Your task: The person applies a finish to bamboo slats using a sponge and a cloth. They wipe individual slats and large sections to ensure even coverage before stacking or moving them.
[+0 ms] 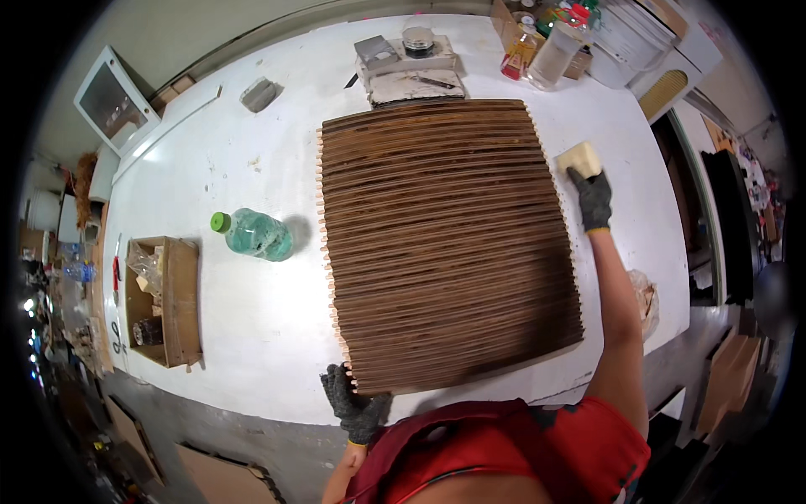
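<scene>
A large ribbed panel of dark brown wooden strips [445,244] lies on the white table, with pale tips sticking out along its left edge. My left hand [354,410], in a dark grey knit glove, is at the panel's near left corner with its fingers spread. On the far right side, my right hand [594,200], gloved alike, is closed on a pale yellow sponge [581,156]. The sponge is on or just over the tabletop, beside the panel's right edge.
On the white table [252,328] are a green-capped bottle [259,234], a cardboard box [180,302] of scraps and a grey block [259,95]. Behind the panel sit a stained slab [416,86] and a round jar [418,40]. Bottles [557,52] and a white bucket [625,42] stand far right.
</scene>
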The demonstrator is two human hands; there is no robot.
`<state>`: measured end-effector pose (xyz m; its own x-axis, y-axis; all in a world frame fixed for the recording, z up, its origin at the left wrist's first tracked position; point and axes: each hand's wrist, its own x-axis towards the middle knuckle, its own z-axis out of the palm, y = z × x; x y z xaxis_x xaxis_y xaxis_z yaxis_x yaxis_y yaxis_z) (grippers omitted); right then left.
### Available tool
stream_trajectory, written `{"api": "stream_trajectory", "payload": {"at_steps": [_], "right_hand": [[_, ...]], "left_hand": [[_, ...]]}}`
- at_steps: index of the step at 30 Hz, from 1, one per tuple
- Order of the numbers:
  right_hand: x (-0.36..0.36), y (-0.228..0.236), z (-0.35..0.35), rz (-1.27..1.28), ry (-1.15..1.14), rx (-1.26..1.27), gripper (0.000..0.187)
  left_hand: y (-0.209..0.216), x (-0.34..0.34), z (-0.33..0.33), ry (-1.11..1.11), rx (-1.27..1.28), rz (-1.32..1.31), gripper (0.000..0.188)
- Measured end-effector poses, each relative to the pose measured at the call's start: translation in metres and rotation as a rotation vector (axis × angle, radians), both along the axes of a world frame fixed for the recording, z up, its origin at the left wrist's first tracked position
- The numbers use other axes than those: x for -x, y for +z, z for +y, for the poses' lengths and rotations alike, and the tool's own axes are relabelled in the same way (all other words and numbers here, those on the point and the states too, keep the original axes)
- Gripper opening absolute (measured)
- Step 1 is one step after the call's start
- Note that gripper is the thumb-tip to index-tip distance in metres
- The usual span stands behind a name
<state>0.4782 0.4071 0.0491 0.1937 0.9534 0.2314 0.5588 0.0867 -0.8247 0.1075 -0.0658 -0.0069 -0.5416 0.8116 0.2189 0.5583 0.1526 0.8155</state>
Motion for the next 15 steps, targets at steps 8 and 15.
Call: {"api": "stream_trajectory", "payload": {"at_steps": [8,15], "right_hand": [[0.132,0.036,-0.247,0.407,0.578,0.437,0.047],[0.195,0.001,-0.342,0.257,1.035,0.508,0.071]], "left_hand": [[0.028,-0.01,0.014,-0.069,-0.147,-0.488,0.097],[0.096,-0.027,0.034,-0.178,0.041,-0.631,0.077]]}}
